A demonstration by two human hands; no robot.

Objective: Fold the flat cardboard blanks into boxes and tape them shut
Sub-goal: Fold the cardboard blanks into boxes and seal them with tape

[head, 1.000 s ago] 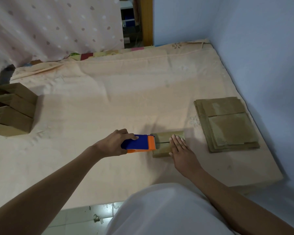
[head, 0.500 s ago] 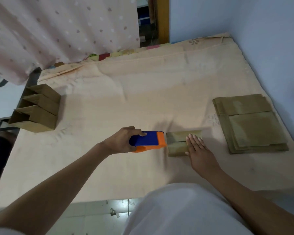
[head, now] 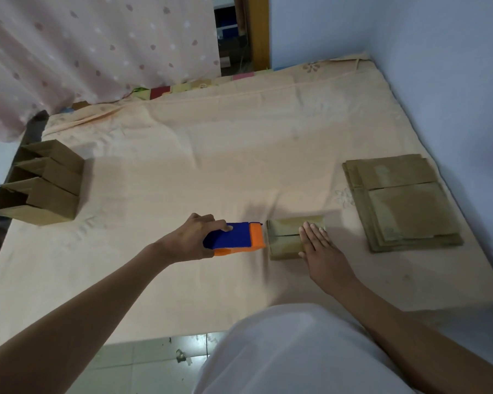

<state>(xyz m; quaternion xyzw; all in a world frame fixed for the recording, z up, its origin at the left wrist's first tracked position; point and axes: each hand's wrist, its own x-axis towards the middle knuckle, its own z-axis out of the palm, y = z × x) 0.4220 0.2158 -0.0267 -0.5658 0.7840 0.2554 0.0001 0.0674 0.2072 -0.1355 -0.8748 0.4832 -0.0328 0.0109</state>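
right now the step in hand looks like taping the closed flaps of the small brown folded cardboard box (head: 285, 237), and doing it well probably means keeping the two flaps pressed flush so the seam stays shut while the tape runs straight along it and wraps a little over each end. nearest the body, the right hand (head: 319, 251) lies flat on the right part of the box top, fingers straight and together, pressing down. the left hand (head: 192, 240) curls round the blue and orange plastic tape dispenser (head: 234, 239), whose orange end sits just beside the box's left edge; whether it touches the cardboard i cannot tell. so the box lies on the peach bedsheet (head: 211, 166) between the two hands, under the right palm and at the dispenser's nose. further right, the stack of flat brown cardboard blanks (head: 402, 200) waits well apart from both hands. far left, the row of brown boxes standing open (head: 43, 186) sits near the sheet's edge.
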